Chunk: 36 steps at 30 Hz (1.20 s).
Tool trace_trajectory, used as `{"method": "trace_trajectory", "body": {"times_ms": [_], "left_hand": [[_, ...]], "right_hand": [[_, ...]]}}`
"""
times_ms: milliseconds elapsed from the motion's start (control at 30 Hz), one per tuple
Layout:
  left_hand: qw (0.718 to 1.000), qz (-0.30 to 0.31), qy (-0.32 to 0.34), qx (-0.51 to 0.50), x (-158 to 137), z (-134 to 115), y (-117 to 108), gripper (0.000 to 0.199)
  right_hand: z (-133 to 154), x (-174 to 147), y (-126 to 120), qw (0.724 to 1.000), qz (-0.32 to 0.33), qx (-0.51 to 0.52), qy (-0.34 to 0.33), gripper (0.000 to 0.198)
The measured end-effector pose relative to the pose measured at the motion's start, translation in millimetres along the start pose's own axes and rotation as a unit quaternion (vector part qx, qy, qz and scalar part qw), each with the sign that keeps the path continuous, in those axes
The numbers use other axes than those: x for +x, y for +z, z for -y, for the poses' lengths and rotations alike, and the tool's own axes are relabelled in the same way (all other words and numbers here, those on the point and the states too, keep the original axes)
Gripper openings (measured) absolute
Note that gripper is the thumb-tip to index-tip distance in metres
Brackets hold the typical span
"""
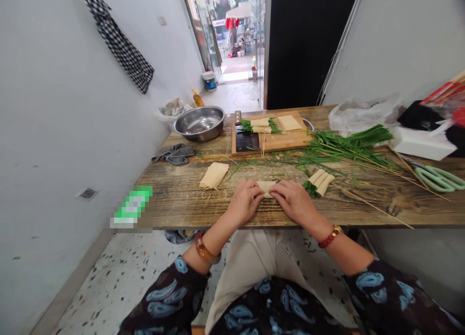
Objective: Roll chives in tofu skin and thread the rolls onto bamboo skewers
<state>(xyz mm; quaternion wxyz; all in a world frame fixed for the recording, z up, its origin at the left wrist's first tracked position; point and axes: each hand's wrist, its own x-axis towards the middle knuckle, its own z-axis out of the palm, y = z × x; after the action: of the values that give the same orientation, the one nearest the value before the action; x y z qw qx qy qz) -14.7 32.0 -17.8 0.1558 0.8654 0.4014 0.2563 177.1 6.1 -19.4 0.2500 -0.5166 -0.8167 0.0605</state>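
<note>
Near the front edge of the wooden table, my left hand [245, 200] and my right hand [295, 200] face each other over a pale tofu-skin sheet [266, 187]. The curled fingers of each hand pinch one end of it, and it looks partly rolled. A bit of dark green shows at its far edge; the rest of any filling is hidden. Just right of my right hand lie several finished tofu-skin rolls [320, 182] with chives inside, a thin skewer pointing away from them. To the left of my left hand is a stack of flat tofu-skin sheets [214, 175].
Behind my hands a cutting board [285, 140] carries a cleaver [247, 140], chive rolls and more sheets. Loose chives [352, 143], thin skewers [374, 205] and green-handled scissors [439, 177] lie right. A steel basin [200, 123] and grey cloth [176, 153] stand left.
</note>
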Motion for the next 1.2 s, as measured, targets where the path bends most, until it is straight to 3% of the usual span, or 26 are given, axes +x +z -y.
{"method": "trace_trajectory", "body": {"times_ms": [333, 467, 633, 933, 1200], "left_hand": [[1.0, -0.01, -0.016, -0.012, -0.3, 3.5, 3.2, 0.012], [0.999, -0.022, 0.002, 0.044, -2.0, -1.8, 1.1, 0.016], [0.989, 0.006, 0.045, 0.138, -4.0, -8.3, -1.7, 0.028], [0.999, 0.024, 0.02, 0.025, 5.6, 1.4, -4.9, 0.023], [0.999, 0.008, -0.053, 0.008, 8.5, 1.8, -3.5, 0.016]], "right_hand": [[-3.4, -6.3, -12.8, 0.993, -0.012, -0.071, -0.095, 0.018], [-3.7, -3.2, -11.5, 0.993, 0.001, -0.075, -0.096, 0.022], [-0.5, 0.7, -13.4, 0.992, 0.005, -0.082, -0.098, 0.026], [-10.6, 2.8, -6.6, 0.998, -0.002, 0.003, -0.056, 0.022], [-11.7, 4.5, -6.6, 0.999, -0.003, 0.041, -0.021, 0.019]]}}
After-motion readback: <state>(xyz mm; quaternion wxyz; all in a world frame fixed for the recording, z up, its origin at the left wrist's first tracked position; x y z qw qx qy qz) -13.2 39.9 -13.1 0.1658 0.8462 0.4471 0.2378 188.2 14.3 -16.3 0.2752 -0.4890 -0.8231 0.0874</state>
